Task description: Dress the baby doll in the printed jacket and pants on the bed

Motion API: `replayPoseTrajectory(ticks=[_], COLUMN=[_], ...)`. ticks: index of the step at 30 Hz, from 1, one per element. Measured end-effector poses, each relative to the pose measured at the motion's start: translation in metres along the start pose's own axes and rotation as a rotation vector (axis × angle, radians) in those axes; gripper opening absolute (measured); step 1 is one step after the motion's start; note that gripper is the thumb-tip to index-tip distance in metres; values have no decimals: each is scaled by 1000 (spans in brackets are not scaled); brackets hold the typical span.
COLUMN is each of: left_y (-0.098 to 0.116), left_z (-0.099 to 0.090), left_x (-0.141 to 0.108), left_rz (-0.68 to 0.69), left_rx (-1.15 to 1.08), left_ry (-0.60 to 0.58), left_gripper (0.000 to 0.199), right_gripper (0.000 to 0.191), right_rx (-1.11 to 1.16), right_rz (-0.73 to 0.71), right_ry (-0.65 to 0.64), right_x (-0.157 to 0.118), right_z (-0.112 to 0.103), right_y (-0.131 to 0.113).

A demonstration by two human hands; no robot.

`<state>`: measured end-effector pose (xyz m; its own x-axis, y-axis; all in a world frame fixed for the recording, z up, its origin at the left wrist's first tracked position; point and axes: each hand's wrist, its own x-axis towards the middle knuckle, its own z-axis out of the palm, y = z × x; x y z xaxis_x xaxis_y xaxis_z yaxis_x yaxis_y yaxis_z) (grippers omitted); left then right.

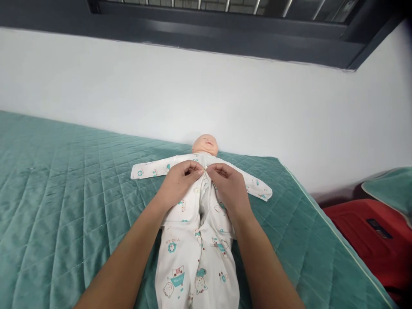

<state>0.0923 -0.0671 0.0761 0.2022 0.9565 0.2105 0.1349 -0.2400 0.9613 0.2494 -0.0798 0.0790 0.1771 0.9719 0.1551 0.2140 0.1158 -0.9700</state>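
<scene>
A baby doll (205, 145) lies on its back, its head by the wall and its sleeves spread out to both sides. It wears a white printed baby jacket (185, 210) and matching printed trousers (197, 266). My left hand (183, 180) pinches one front edge of the jacket near the chest. Opposite it, my right hand (229, 182) pinches the other edge, the fingertips of both hands almost meeting. Below my hands the jacket front gapes. Whatever fastener sits between my fingertips is mostly hidden.
A green quilted bedspread (80, 193) lies under the doll and reaches the white wall (154, 94). Above is a dark window frame (209, 32) with bars. Past the bed's right edge stands a red case (367, 240), partly under green cloth (391, 189).
</scene>
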Motion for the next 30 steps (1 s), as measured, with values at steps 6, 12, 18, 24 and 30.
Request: replayPoseTrajectory(ticks=[6, 12, 18, 24, 30], left_y=[0, -1, -2, -1, -1], left_z=[-1, 1, 2, 0, 1], left_x=[1, 1, 2, -1, -1], left_rz=[-14, -15, -10, -3, -1], left_rx=[-25, -45, -47, -6, 16], left_ry=[-5, 5, 7, 0, -7], left_gripper=[16, 13, 10, 13, 14], right_gripper=[17, 18, 17, 15, 18], right_rx=[-3, 37, 89, 79, 30], right_rz=[-14, -11, 11, 3, -26], right_ry=[-106, -159, -139, -145, -173], right_x=[1, 3, 3, 5, 5], right_z=[-4, -8, -8, -9, -8], right_y=[4, 10, 11, 12, 12])
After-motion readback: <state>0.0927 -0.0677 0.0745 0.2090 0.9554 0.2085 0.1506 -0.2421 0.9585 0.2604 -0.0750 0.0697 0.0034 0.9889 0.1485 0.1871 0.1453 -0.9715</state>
